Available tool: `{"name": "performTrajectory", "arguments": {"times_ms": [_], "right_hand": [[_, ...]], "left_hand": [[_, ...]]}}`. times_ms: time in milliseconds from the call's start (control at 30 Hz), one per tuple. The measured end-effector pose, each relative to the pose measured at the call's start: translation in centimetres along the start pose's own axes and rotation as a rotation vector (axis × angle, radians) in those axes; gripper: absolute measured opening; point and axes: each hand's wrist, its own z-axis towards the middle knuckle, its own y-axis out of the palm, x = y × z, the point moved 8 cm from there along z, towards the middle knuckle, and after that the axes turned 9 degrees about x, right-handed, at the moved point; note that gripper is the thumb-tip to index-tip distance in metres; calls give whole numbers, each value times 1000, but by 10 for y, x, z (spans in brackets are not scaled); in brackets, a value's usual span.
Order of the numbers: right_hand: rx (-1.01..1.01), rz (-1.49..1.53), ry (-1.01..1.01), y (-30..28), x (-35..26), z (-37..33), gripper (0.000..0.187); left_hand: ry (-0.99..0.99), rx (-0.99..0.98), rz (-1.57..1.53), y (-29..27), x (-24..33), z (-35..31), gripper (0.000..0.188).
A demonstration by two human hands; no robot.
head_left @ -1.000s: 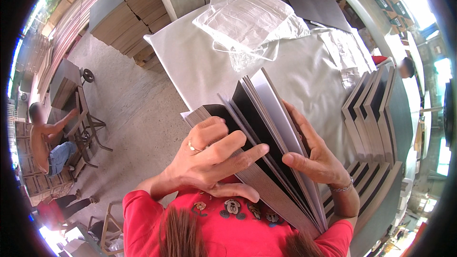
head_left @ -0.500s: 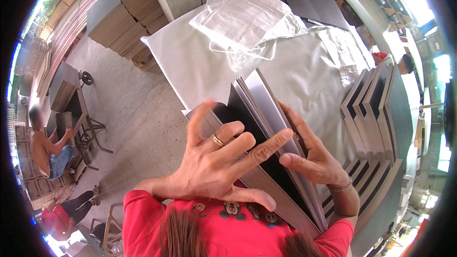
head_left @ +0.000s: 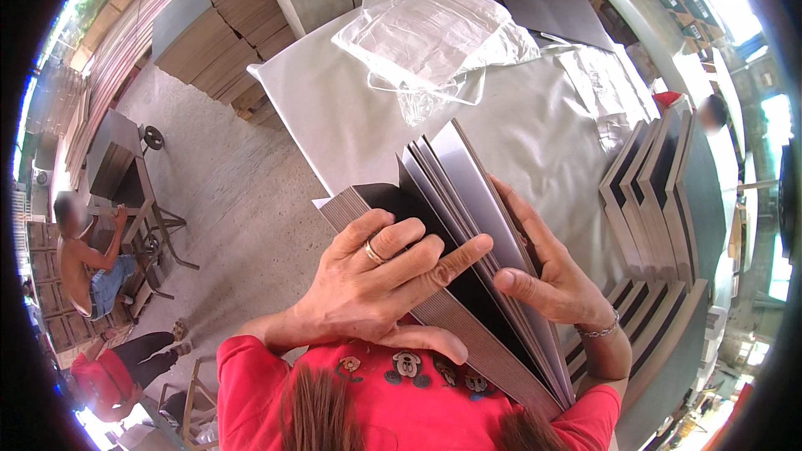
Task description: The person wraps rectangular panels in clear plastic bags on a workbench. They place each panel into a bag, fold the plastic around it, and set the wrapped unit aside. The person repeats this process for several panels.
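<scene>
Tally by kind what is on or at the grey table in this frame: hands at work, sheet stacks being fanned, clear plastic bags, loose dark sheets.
Hands: 2, left hand and right hand
Fanned stack of sheets: 1
Heap of clear plastic bags: 1, single bags cannot be told apart
Loose dark sheet: 1
Total: 5

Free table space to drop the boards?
Bare grey table between the plastic bags and the fanned boards, left side. Another patch right of the boards, before the board stacks. Crowded: far edge under the bags, right edge with stacks.
</scene>
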Motion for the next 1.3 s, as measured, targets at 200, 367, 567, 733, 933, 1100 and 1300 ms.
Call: {"name": "performTrajectory", "arguments": {"times_ms": [200,367,567,733,933,1100,1300], "right_hand": [[15,24,21,0,0,-1,84],[9,-6,-24,0,0,0,86],[18,7,-10,1,-1,-1,86],[24,7,13,-1,1,-1,86],[23,35,16,1,1,0,88],[26,41,34,2,1,-1,86],[14,3,22,0,1,-1,82]], "left_hand": [[15,14,-64,-3,-2,-4,85],[12,40,-72,-3,-2,-8,84],[27,57,-63,-4,-2,-8,83],[45,93,-61,-4,-3,-11,80],[54,114,-73,-5,-4,-11,77],[68,120,-76,-5,-3,-11,76],[48,240,-109,-13,-6,-15,68]]}}
